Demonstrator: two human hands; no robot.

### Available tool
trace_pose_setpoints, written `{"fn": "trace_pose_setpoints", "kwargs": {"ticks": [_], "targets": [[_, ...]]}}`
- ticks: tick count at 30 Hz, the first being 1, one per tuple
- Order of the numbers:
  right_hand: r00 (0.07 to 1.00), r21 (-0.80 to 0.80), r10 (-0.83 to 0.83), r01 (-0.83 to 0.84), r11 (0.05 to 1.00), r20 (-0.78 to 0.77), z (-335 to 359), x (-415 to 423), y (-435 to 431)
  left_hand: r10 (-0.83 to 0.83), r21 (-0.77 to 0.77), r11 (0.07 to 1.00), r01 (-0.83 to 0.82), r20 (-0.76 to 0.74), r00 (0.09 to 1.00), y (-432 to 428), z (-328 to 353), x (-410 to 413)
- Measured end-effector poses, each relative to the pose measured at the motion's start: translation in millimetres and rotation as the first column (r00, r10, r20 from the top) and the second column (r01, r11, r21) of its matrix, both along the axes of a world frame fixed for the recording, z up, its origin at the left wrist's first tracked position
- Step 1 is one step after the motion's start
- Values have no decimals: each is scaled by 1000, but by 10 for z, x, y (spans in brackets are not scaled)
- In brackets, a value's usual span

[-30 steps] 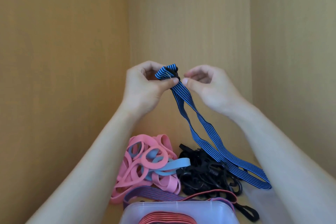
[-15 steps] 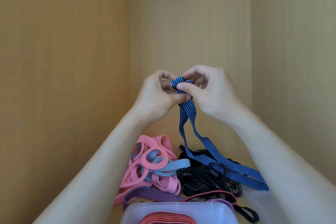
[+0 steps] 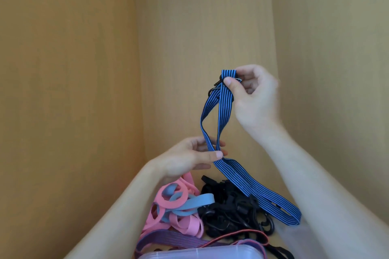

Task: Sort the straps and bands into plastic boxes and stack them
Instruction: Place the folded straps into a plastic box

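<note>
A blue striped strap [image 3: 248,183] with a black hook at its top hangs in front of me. My right hand [image 3: 254,99] pinches its folded top end high up. Lower down, my left hand [image 3: 189,157] pinches the strap's two strands together between thumb and fingers. The strap's free loop trails down to the right over a pile of black hooked straps [image 3: 229,210]. Pink bands [image 3: 168,214] and a light blue band [image 3: 195,202] lie to the left of that pile.
A clear plastic box [image 3: 200,253] sits at the bottom edge, with a purple strap [image 3: 168,242] and a thin red cord [image 3: 242,234] just behind it. Wooden walls close in on the left, back and right.
My hands were together at the strap's top. My left hand has slid down the strap while my right hand has risen with the folded end, and the strap's lower loop has lifted slightly.
</note>
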State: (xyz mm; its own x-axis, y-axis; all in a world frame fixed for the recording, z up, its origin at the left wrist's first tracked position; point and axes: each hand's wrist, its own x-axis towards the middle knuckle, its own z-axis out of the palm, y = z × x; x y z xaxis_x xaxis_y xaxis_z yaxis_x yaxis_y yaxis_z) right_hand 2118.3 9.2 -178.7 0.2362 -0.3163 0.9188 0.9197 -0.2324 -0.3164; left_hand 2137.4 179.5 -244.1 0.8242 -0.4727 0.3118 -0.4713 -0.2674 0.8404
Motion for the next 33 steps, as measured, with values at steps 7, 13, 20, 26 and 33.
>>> {"fn": "trace_pose_setpoints", "kwargs": {"ticks": [7,13,20,26,33], "targets": [[1000,78,25,-25,997,-6,34,-29,-67,-14,-338,941,-5,-52,999,137,64,47],[990,148,112,-99,984,-82,37,15,-130,35,-538,842,-41,-21,999,160,165,21],[988,195,139,-123,973,-71,70,-6,-201,58,-494,869,7,117,991,243,187,28],[988,254,134,-112,961,-71,138,-29,-373,128,-436,898,-65,116,985,381,140,107],[995,283,64,-42,958,-70,144,15,-457,143,-249,960,-125,53,988,461,17,189]]}}
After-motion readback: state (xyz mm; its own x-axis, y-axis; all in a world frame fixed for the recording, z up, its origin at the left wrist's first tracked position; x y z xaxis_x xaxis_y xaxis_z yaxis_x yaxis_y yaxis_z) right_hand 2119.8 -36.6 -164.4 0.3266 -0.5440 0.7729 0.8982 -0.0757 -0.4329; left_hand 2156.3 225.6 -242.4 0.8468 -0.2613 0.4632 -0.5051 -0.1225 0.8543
